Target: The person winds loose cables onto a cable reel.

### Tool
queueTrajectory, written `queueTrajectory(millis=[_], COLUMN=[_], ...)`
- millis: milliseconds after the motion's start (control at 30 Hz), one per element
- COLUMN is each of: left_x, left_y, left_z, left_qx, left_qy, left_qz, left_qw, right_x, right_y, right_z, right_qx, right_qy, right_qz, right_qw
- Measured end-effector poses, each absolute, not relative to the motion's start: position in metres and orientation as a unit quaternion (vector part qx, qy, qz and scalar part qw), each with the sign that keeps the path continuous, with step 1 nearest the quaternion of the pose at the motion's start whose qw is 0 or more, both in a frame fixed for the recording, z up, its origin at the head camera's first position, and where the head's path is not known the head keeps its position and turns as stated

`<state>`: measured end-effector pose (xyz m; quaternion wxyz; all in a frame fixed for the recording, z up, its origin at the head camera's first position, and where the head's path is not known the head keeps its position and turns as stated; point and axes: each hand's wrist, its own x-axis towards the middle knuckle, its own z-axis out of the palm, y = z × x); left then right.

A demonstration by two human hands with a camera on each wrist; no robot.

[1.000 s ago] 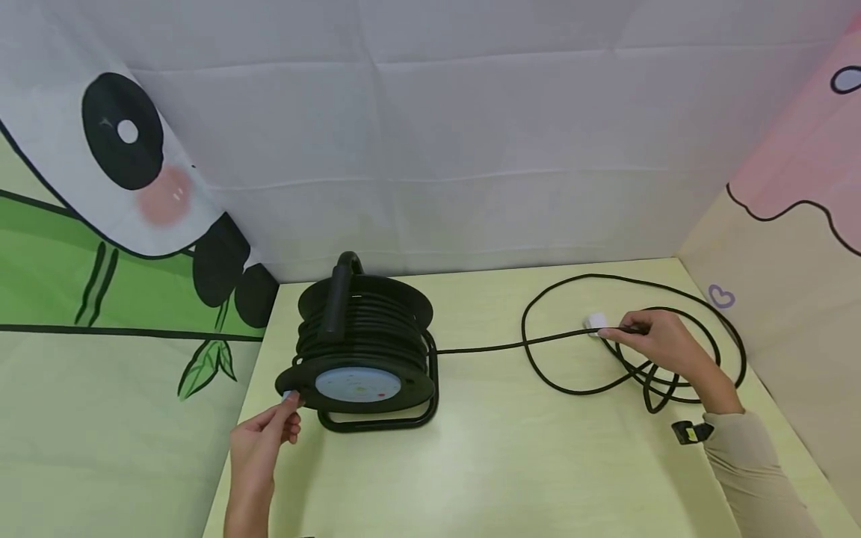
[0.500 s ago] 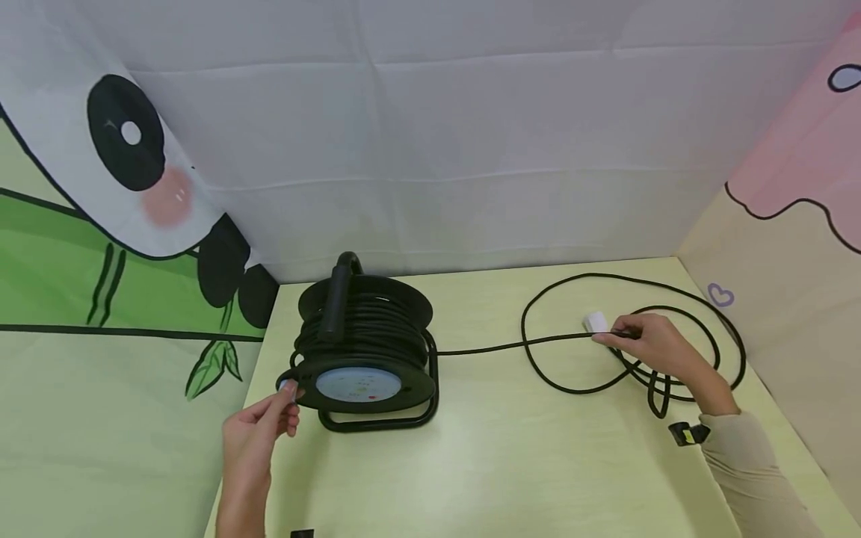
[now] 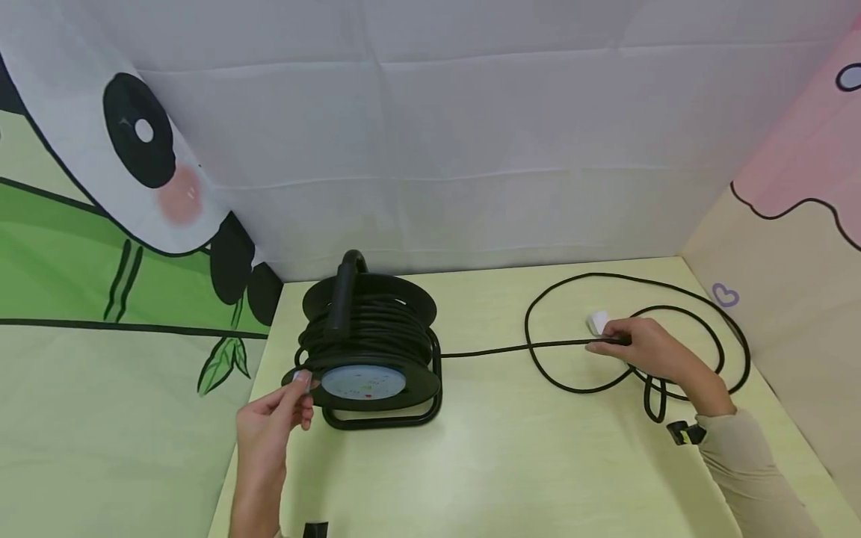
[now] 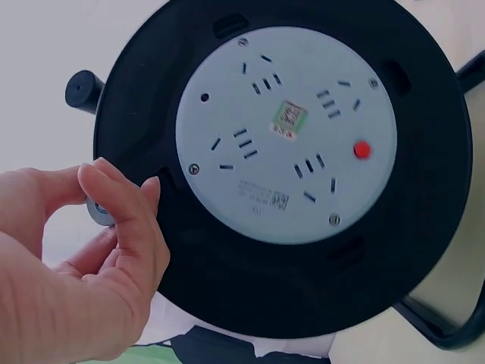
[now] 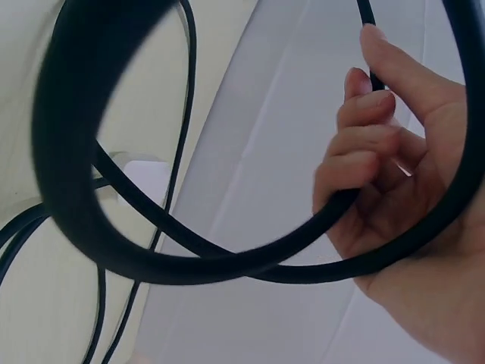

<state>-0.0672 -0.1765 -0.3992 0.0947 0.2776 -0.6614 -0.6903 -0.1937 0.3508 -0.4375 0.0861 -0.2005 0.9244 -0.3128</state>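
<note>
A black cable reel (image 3: 370,329) with a pale round socket panel (image 3: 363,382) stands on the left of the table. My left hand (image 3: 269,426) pinches a small grey knob (image 4: 98,211) at the left edge of the reel's front disc, between thumb and fingers. From the reel's right side a black cable (image 3: 487,352) runs across to my right hand (image 3: 649,350), whose fingers curl round it. In the right wrist view, a loop of the cable (image 5: 189,265) hangs from this hand. Just behind the fingers lies a white plug (image 3: 596,322).
Loose cable coils (image 3: 743,347) spread over the right end of the pale table (image 3: 511,456). A carrying handle (image 3: 344,299) rises from the reel, and its tubular stand (image 3: 383,423) rests in front. Printed cloth walls (image 3: 471,149) close off the back and both sides.
My right hand has moved a little left toward the reel with the cable, and the small loop below it has shifted. My left hand has moved the knob slightly up along the disc's edge.
</note>
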Motion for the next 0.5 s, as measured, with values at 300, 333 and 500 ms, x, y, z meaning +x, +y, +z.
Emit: queueTrajectory(millis=[300, 333, 500], left_x=[-0.068, -0.069, -0.070], left_y=[-0.165, -0.164, -0.159], left_z=[-0.394, -0.394, -0.393], left_qx=[0.249, 0.247, 0.239], left_qy=[-0.654, -0.654, -0.662], left_qz=[-0.708, -0.708, -0.704], left_qw=[0.095, 0.095, 0.098], right_x=[-0.189, -0.188, -0.184], right_y=[0.347, 0.347, 0.352], right_z=[-0.426, -0.425, -0.428], right_qx=[-0.237, -0.240, -0.248], right_qy=[0.924, 0.926, 0.936], right_qz=[-0.273, -0.262, -0.208], right_qw=[0.124, 0.127, 0.142])
